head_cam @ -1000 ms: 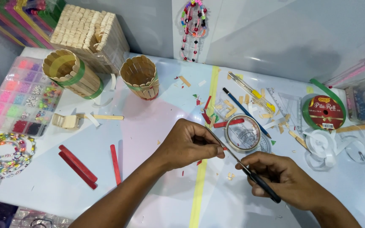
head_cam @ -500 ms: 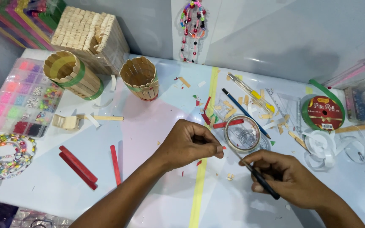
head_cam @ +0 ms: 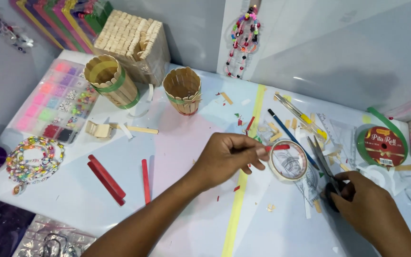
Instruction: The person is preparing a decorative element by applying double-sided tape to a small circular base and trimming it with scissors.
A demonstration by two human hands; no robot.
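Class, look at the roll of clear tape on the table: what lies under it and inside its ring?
Through the roll of clear tape a printed sheet shows on the table. A red stick, pinched by the left hand, crosses its top edge. Anything beneath the rim is hidden.

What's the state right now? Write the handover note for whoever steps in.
Left hand: fingers pinch a small red piece over the tape roll.
Right hand: grips the black handles of the scissors, blades pointing away, right of the roll.
Done: two stick cups stand at the back of the table.
Left: three red sticks lie loose, left of the left arm; scraps lie scattered around the roll.
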